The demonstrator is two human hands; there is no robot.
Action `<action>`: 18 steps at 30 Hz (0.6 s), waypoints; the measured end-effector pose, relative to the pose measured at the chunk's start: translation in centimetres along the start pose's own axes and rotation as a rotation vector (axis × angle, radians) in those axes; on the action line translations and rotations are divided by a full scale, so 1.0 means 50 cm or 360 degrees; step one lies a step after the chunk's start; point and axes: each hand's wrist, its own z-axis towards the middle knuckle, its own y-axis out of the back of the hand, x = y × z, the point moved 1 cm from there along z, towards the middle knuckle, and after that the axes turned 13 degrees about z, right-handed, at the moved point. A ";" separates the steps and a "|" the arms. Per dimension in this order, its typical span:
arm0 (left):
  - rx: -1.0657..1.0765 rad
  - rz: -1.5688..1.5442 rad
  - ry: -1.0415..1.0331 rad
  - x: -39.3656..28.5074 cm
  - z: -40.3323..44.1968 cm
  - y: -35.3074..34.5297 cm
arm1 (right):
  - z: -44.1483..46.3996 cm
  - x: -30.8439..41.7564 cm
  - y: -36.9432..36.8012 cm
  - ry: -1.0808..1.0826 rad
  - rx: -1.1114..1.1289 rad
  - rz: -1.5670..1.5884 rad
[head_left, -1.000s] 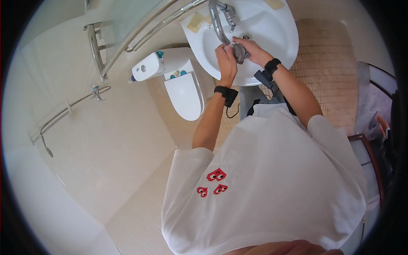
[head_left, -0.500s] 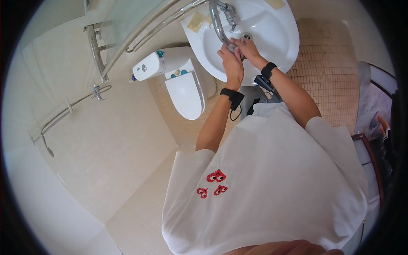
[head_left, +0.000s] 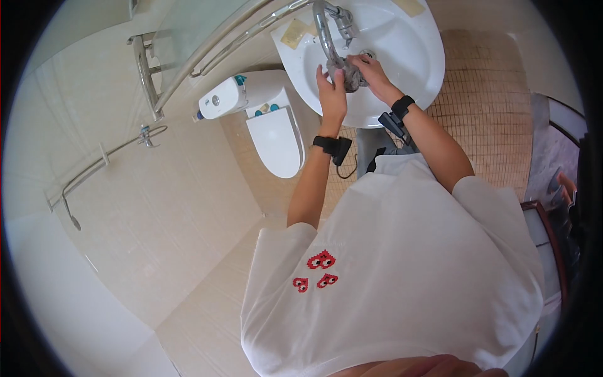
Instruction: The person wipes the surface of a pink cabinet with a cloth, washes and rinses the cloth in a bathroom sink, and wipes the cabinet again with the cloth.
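Over the white washbasin point(head_left: 422, 81), a crumpled, wet-looking grey cloth point(head_left: 354, 78) lies between my hands, just below the spout of the chrome faucet point(head_left: 324, 31). My right hand point(head_left: 374, 76) grips the cloth from its right side, its fingers bent over the top. On the other side, my left hand point(head_left: 331, 94) has its fingers and thumb apart; the thumb is up against the cloth's edge or very close to it. Part of the cloth is hidden by the fingers. Both wrists wear black bands.
A white toilet point(head_left: 274, 141) stands left of the basin. Chrome rails point(head_left: 207, 44) run along the wall and glass panel. A yellowish patch point(head_left: 295, 33) is on the basin rim. Farther left is a shower hose point(head_left: 69, 210). Brown tiles point(head_left: 483, 107) cover the surface at right.
My left hand has drawn left and spread its fingers apart. More of the grey cloth shows between the hands. The right hand stays near the basin drain.
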 end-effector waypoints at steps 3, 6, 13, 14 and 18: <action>0.0111 -0.0345 0.0353 0.012 -0.003 -0.028 | -0.005 0.009 -0.004 0.0124 0.0109 -0.0276; -0.0066 0.0172 -0.0189 0.029 -0.003 -0.048 | -0.006 0.013 0.001 0.0041 0.0071 -0.0410; 0.0485 0.0833 -0.0358 -0.004 0.006 0.007 | -0.023 0.018 0.008 -0.0294 0.0059 -0.0109; 0.0478 0.0832 -0.0363 0.006 0.016 0.004 | -0.043 0.044 -0.009 -0.0575 0.0018 0.0278; 0.0361 0.0794 -0.0837 0.039 0.028 0.016 | -0.010 0.021 0.012 -0.0806 0.0169 0.0294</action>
